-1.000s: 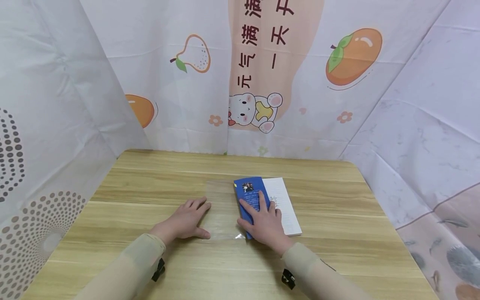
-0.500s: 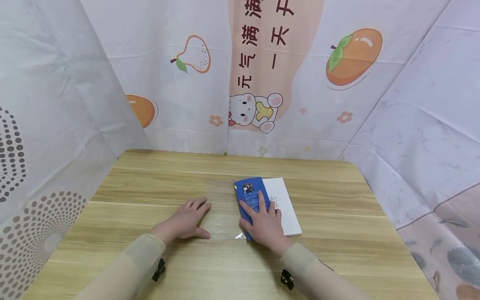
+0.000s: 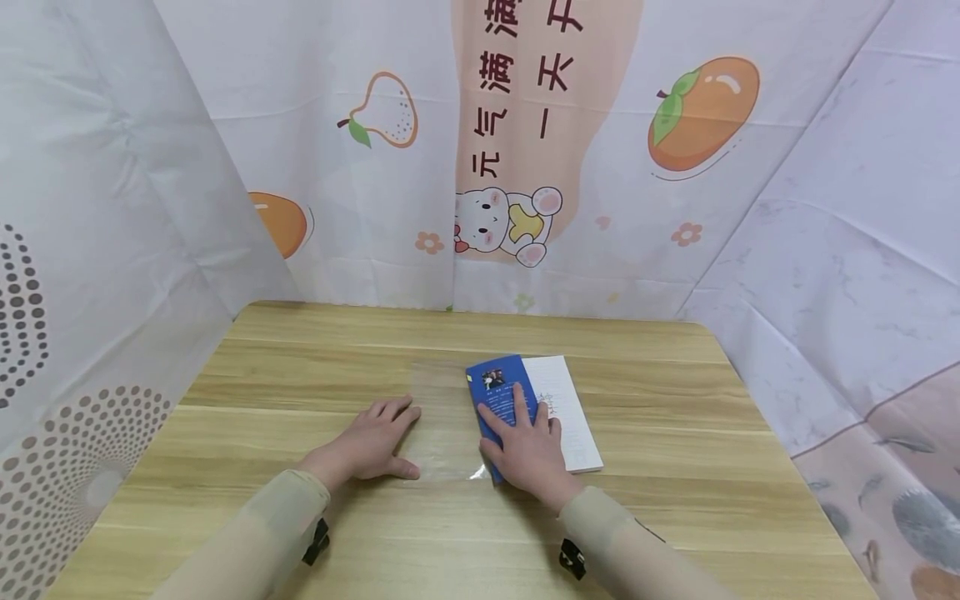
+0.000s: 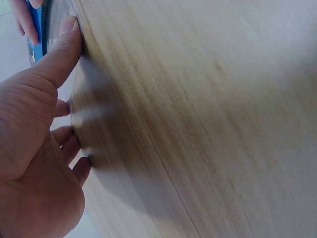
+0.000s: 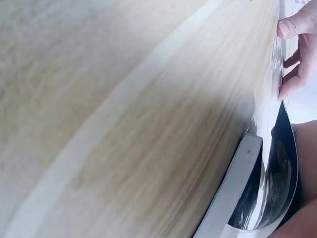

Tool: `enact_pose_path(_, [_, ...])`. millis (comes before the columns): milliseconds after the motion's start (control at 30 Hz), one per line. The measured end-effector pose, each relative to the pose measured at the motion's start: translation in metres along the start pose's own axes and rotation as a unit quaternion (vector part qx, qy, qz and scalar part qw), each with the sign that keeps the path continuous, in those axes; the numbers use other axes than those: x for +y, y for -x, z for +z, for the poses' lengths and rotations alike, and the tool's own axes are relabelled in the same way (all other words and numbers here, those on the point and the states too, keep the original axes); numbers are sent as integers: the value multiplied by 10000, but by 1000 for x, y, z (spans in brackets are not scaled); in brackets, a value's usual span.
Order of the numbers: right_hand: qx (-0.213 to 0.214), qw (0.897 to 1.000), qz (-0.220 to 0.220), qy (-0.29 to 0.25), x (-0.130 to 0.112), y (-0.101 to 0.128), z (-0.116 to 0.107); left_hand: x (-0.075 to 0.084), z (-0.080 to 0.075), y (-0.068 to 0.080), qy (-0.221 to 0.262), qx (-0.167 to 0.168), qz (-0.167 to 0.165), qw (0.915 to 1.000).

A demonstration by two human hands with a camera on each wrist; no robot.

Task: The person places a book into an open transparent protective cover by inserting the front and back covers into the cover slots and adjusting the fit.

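The person seems to be at the step of fitting a transparent cover [image 3: 442, 417] on a book [image 3: 558, 408], with both pieces pressed flat before the flap is worked further. The book lies open near the middle of the wooden table [image 3: 675, 500], a little toward the right edge, its blue flap [image 3: 498, 392] folded over the white page. The right hand [image 3: 528, 446] lies flat on this blue flap with straight fingers, pressing it down and not clasping it. The left hand [image 3: 371, 442] rests just beside, palm down, fingers spread and relaxed, on the left part of the clear sheet; in the left wrist view the thumb [image 4: 57, 54] presses the sheet edge against the wood. So neither hand is closed around anything. The cover stretches between the two hands and touches the book's left side. I judge that the next move needs the left hand to keep the sheet from sliding while the right hand tucks or smooths the flap, because the plastic is thin and slippery. There is much free wood toward the far edge and toward the left edge, and the near edge is also well apart from the book. Printed curtains [image 3: 150, 208] stand close around the left, far and right edges.
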State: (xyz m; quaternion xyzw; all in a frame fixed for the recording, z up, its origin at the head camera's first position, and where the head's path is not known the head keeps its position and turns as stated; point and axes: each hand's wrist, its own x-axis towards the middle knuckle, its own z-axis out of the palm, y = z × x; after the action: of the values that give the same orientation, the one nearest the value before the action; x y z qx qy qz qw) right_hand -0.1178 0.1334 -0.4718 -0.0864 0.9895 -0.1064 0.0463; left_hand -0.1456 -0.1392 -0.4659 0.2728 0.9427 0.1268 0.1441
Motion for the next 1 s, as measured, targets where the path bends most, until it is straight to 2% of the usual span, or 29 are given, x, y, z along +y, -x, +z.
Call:
enact_pose_path(667, [-50, 9994, -3, 355, -1, -2, -4, 2, -2, 3, 17, 22, 16, 10000])
enact_pose_path(1000, [157, 9986, -28, 504, 0, -3, -4, 0, -1, 1, 21, 18, 19, 10000])
